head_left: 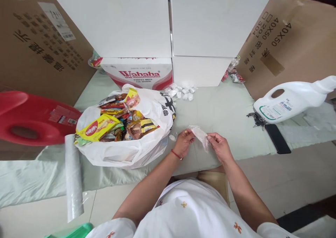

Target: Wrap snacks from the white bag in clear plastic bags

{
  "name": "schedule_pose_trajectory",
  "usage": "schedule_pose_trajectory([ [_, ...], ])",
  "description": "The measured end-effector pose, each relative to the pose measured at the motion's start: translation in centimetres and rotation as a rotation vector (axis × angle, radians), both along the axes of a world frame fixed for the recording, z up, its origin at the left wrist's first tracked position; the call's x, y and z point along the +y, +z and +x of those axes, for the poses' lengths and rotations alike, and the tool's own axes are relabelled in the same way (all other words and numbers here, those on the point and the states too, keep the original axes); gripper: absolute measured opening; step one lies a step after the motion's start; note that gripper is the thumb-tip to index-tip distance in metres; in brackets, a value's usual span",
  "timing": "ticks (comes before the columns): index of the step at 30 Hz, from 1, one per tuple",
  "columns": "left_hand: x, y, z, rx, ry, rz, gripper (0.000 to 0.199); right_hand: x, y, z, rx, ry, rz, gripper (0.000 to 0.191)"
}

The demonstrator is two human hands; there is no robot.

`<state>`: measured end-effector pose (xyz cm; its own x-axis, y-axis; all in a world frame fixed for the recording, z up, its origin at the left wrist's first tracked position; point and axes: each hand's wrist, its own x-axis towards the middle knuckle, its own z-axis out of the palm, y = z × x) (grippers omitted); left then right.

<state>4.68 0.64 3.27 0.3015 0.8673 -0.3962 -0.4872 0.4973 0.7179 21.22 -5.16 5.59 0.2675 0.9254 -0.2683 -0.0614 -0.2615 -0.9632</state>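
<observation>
Head view: a person's two bare hands at a cloth-covered table [233, 136], with one thin plastic wrapper [200, 136] held between them.
Stage of handling: judged partway; the wrapper looks loose and unsealed, while a group of small white packets [181, 91] sits beyond the hands, seemingly already wrapped.
Left hand [183, 143]: narrow, thumb and fingers pinched at the wrapper's near-left end; a red bracelet [177, 154] at the wrist.
Right hand [219, 145]: narrow, fingertips pinching the wrapper's opposite side.
Wrapper: crumpled, clear to pinkish, slanting between the fingertips above the cloth; whether anything is inside cannot be told.
Small whitish piece [172, 137]: on the cloth, just beside the left hand, between it and the bag.
White carrier bag [128, 154]: left of the hands, mouth open, filled with assorted snacks, a yellow snack packet [93, 128] on top.
Black phone [277, 139]: right of the hands, well apart, lying flat near the table edge.
Keys [256, 119]: beyond the phone, against a white bottle [291, 98] lying on its side.
Clear roll [72, 178]: past the bag, projecting over the table edge, near a red bottle [39, 119].
Wahaha box [141, 71]: beyond the bag, under a larger white box [112, 21].
</observation>
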Motion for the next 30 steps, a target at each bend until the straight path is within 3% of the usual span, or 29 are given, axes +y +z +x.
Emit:
schedule_pose_trajectory([
  [6, -0.5, 0.8, -0.6, 0.031, -0.073, 0.138, 0.034, 0.5, 1.9, 3.5, -0.291, 0.062, 0.121, 0.027],
  [10, -0.7, 1.6, -0.3, 0.081, -0.095, 0.243, 0.035, 1.5, 3.1, 2.9, -0.278, 0.265, 0.214, 0.036],
  [12, -0.6, 1.8, -0.3, 0.108, -0.098, 0.267, 0.033, 2.0, 3.1, 2.1, -0.269, 0.326, 0.251, 0.026],
  [14, -0.5, 1.9, -0.7, 0.1, -0.073, 0.257, 0.03, 2.3, 2.9, 1.5, -0.211, 0.273, 0.244, 0.021],
  [18, 0.1, 2.1, -2.1, -0.071, 0.014, 0.108, 0.025, 2.7, 2.5, 1.1, -0.034, 0.015, 0.15, 0.029],
  [23, 0.4, 2.4, -2.4, -0.255, -0.019, -0.041, 0.034, 3.1, 1.8, 0.3, 0.037, -0.119, 0.089, 0.034],
  [27, -0.5, 1.9, -1.1, -0.158, -0.117, -0.143, 0.059, 3.0, 1.0, -1.0, -0.023, -0.197, 0.105, 0.033],
  [30, -1.0, 1.1, -0.3, -0.025, -0.091, -0.133, 0.05, 2.5, 1.1, -1.3, -0.173, -0.119, 0.138, 0.029],
])
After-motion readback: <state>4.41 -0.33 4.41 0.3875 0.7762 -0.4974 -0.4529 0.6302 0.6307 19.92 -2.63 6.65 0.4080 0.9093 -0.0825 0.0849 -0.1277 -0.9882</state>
